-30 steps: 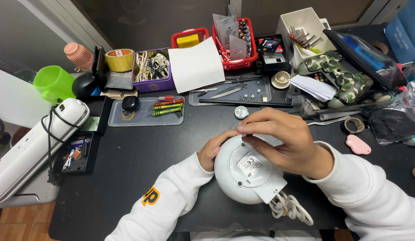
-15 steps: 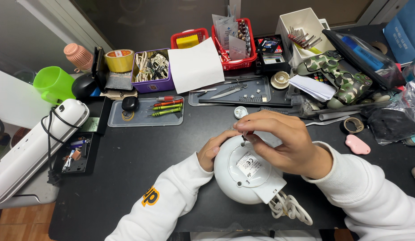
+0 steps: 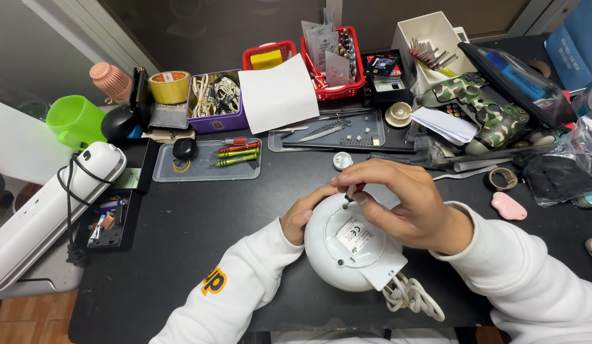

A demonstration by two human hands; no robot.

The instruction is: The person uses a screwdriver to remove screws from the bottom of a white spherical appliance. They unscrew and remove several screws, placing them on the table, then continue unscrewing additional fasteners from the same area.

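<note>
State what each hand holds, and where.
Left hand grips the white round device at its left edge; right hand pinches a small dark tool on it.

White label [image 3: 354, 234] on round device [image 3: 347, 248]
</note>
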